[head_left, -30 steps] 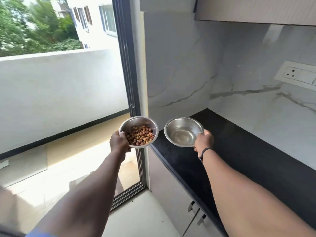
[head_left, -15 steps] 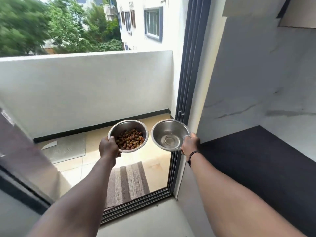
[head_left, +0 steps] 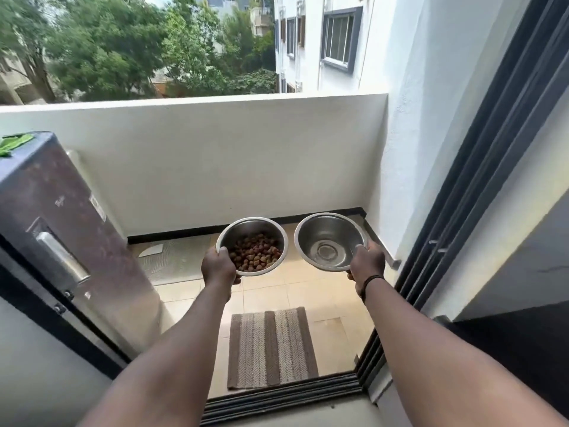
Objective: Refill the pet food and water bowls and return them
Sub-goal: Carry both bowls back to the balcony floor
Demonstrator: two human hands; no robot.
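At the balcony doorway now, both arms stretched forward over the sill, and each of the hands has a steel bowl by its near rim. Left hand (head_left: 219, 266) is clamped on the food bowl (head_left: 252, 245), fingers wrapped under the edge, thumb over the lip, kibble heaped toward the near side. Right hand (head_left: 366, 262) grips the water bowl (head_left: 330, 240) the same way, and there is only a shallow pool glinting at the bottom. The two bowls ride side by side, close but not touching, up in the air above the balcony floor (head_left: 308, 291), with the striped mat (head_left: 272, 346) lying below and nearer. Watch the tilt: both mouths face up but lean back toward the person, far rims higher than near rims. Being round, neither has a long axis to speak of; it is the opening's lean that matters. The risk, as I read it, is the one-sided rim grip, since a bowl held at one edge wants to swing down, and a step over the door track (head_left: 277, 396) could jolt the water over the near lip or shake kibble loose. The fridge-like metal cabinet (head_left: 61, 241) crowds the left, so that elbow has little room. Level them before lowering, I'd say.
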